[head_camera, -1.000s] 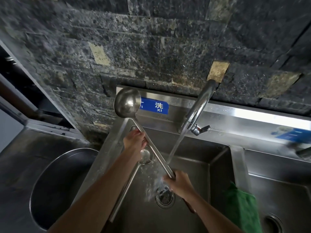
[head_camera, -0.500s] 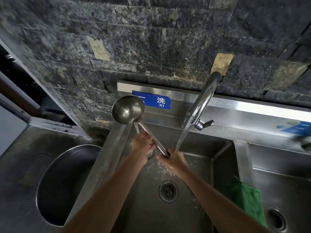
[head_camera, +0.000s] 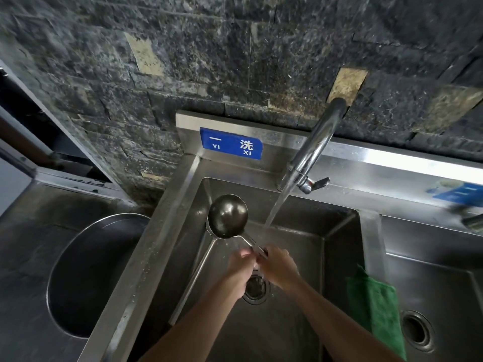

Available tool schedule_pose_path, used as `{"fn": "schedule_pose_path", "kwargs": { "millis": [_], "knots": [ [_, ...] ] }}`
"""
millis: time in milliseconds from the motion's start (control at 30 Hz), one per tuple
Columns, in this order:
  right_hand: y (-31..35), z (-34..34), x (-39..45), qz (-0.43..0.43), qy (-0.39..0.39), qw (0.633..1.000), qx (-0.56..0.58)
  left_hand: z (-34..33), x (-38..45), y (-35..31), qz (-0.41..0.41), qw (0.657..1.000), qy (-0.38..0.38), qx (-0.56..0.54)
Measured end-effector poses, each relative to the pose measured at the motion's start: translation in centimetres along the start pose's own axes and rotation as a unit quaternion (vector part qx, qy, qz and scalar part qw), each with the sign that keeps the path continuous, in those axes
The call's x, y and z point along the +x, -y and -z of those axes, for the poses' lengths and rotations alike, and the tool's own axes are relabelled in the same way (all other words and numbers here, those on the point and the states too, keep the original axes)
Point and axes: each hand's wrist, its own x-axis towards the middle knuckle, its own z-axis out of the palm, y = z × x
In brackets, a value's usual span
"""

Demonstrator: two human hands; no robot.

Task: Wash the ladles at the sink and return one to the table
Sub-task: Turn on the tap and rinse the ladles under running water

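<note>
Ladle (head_camera: 228, 216), frame centre: your left hand (head_camera: 241, 261) and right hand (head_camera: 277, 265) clamp its handle; turn the bowl under the stream (head_camera: 274, 212).

A steel ladle (head_camera: 228, 216) is held bowl-up over the sink basin (head_camera: 337, 231), its handle gripped low. A second ladle's handle (head_camera: 194, 276) is seen slanting beneath it.
</note>
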Motion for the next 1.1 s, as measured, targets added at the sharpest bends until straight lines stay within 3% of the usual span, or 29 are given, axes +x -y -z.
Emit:
{"fn": "schedule_pose_path", "kwargs": {
  "millis": [67,133,200,300,433,533,700,900,1033,1100],
  "knots": [
    [-1.4,-0.3,-0.6,-0.006,-0.018,0.999,-0.032,0.0,-0.2,0.6,-0.036,0.995,0.027,0.086],
    [-2.9,-0.5,-1.1,-0.019,-0.008,0.999,-0.049,0.4,-0.6,1.1,-0.130,0.964,0.013,0.232],
    [-4.2,-0.5,-1.8,-0.035,0.013,0.998,-0.055,1.1,-0.1,2.1,-0.250,0.875,-0.045,0.412],
    [-5.9,-0.3,-2.4,-0.033,0.046,0.996,-0.066,1.7,1.0,3.4,-0.360,0.759,-0.043,0.541],
    [-7.0,0.9,-3.1,-0.008,0.073,0.991,-0.108,1.8,2.0,5.2,-0.389,0.624,-0.008,0.678],
    [-7.5,2.0,-3.5,0.012,0.083,0.988,-0.132,2.2,3.0,6.4,-0.364,0.573,-0.015,0.734],
    [-7.9,4.3,-3.4,0.027,0.093,0.981,-0.169,1.9,3.3,6.3,-0.404,0.544,-0.015,0.735],
    [-6.8,5.8,-3.1,0.050,0.075,0.972,-0.215,-1.6,2.9,6.0,-0.407,0.597,0.016,0.691],
    [-8.1,6.6,-3.3,0.031,0.112,0.974,-0.196,0.9,4.8,3.7,-0.418,0.524,-0.014,0.742],
    [-8.4,6.8,-3.3,0.019,0.117,0.976,-0.183,0.7,4.4,2.8,-0.413,0.510,-0.041,0.754]
  ]
}}
